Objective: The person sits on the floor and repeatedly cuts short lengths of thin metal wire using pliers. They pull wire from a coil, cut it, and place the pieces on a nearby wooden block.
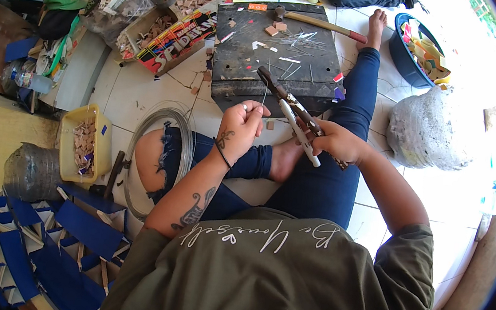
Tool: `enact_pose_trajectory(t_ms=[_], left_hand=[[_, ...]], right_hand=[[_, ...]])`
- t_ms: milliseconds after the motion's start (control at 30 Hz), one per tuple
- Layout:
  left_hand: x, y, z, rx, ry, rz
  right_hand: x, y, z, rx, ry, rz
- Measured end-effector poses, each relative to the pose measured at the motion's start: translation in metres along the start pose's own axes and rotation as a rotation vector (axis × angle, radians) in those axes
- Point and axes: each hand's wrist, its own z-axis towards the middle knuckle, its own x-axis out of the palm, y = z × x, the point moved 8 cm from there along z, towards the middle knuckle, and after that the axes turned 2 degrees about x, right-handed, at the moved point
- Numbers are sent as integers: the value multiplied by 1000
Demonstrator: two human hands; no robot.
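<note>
Pinched between the fingers of my left hand (240,126) is a thin piece of metal wire (265,97), pointing up toward the jaws of a pair of pliers. My right hand (339,144) is wrapped round the handles of those pliers (278,89), one handle pale and the other dark brown. The handles stand apart at their middle. Whether the jaws grip the wire is too small to tell. Just beyond both hands stands a black box-like work block (235,60), with cut wire pieces (302,44) scattered on top. A coil of wire (135,169) rests by my left knee.
A hammer (320,22) and small wooden blocks (272,30) lie on the work block. Beyond my left arm are a cardboard box of wood pieces (164,52) and a yellow tub (105,144). Blue panels (87,225) sit lower left, a blue basin (400,53) far right.
</note>
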Motion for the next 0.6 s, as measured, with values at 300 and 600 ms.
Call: enact_pose_trajectory(t_ms=[300, 600], left_hand=[[3, -8, 4, 61, 15, 38], [1, 6, 18, 8, -32, -18]], right_hand=[[11, -16, 9, 68, 99, 217], [-6, -19, 17, 76, -189, -79]])
